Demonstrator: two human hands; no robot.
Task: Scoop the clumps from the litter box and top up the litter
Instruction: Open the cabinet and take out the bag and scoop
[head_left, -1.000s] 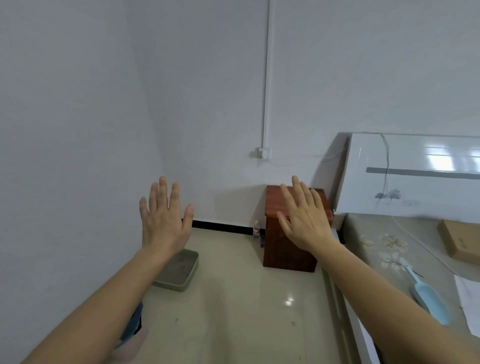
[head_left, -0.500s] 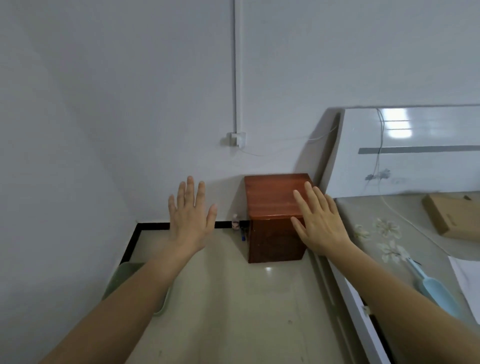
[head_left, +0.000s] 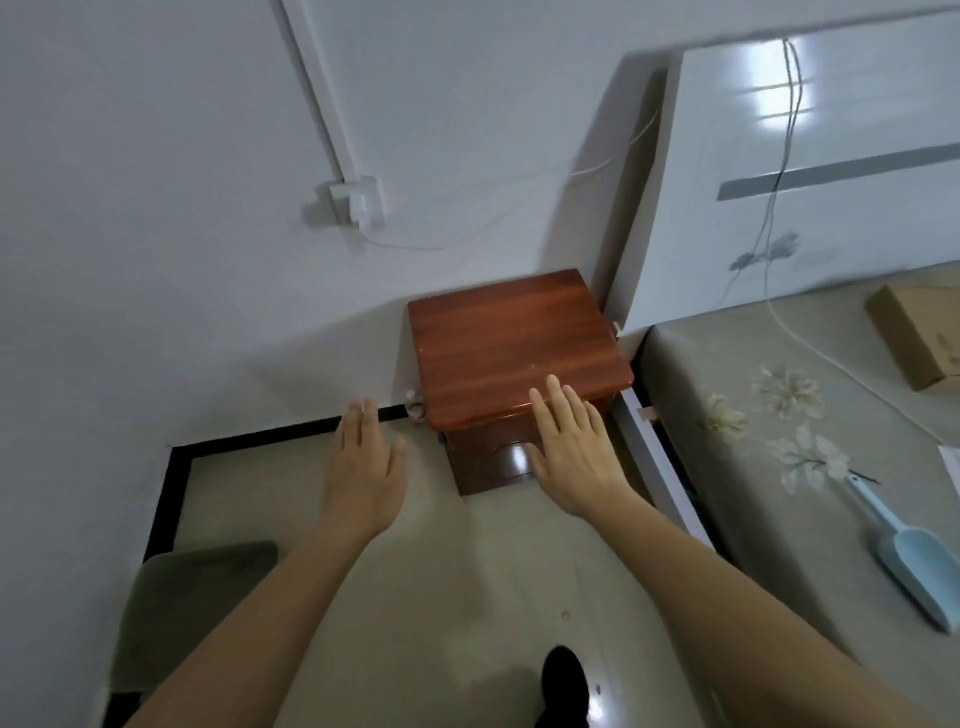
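I look into a home bedroom: floral-covered bed (head_left: 769, 431), white headboard (head_left: 831, 130), wooden bedside cabinet (head_left: 514, 338), tiled floor (head_left: 467, 571).

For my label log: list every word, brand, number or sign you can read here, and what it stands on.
None can be read.
Cardboard box on the bed: a faint mark on it, too blurred to read.
White headboard: a flower picture and a grey bar, no words.

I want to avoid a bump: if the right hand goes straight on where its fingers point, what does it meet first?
Probably the wooden cabinet: the right hand points at its top front edge. Depth is unclear; it could pass over the top instead.
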